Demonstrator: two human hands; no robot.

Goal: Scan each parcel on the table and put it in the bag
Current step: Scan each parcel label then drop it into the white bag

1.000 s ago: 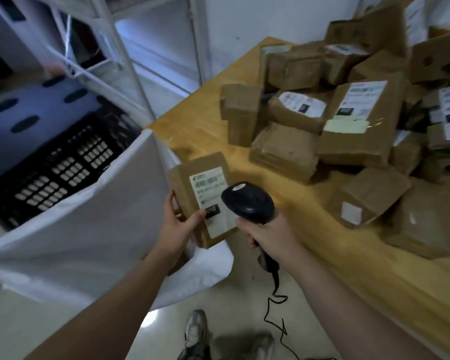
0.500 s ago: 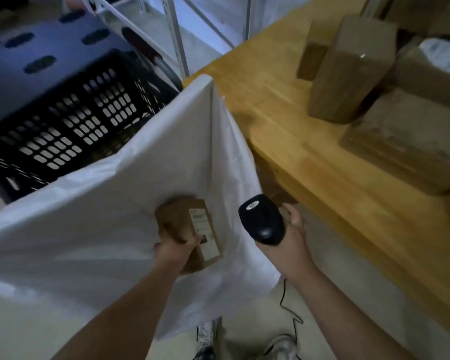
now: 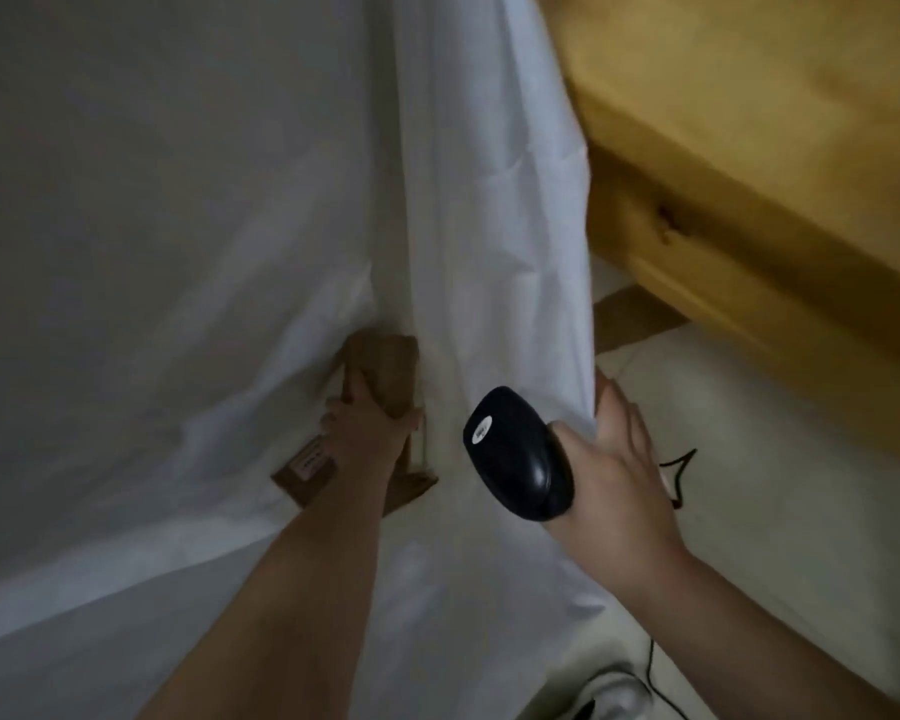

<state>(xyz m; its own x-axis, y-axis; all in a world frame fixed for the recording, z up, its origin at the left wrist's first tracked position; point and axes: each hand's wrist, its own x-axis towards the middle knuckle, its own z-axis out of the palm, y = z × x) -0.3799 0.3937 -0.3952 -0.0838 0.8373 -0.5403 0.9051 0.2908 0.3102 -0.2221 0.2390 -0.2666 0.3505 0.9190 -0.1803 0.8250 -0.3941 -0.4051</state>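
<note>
**Parcel going down into the bag**

The white bag [image 3: 178, 252] fills the left and middle of the view, its mouth facing the person. Inside that mouth the left hand [image 3: 367, 426] has its fingers clenched round a brown parcel [image 3: 385, 366], held low between the bag's walls. Under the wrist lies a labelled box [image 3: 307, 467]; whether it is a separate parcel already in the bag cannot be told for sure.

To the right, the scanner [image 3: 520, 454] sits in the grasp of the right hand [image 3: 614, 459], whose outer fingers lie against the bag's near edge and seem to hold it open. Its cable [image 3: 679, 472] trails to the floor. The wooden table [image 3: 749, 148] stands just beside the bag.

To do this step well, the person should probably lower the parcel deep before letting go, so it settles flat rather than catching in a fold. The right hand should hold the edge wide and keep the cable out of the opening.

Counted: one bag, two brown box shapes, one scanner, one table, two hands. No parcels show on the table here.
</note>
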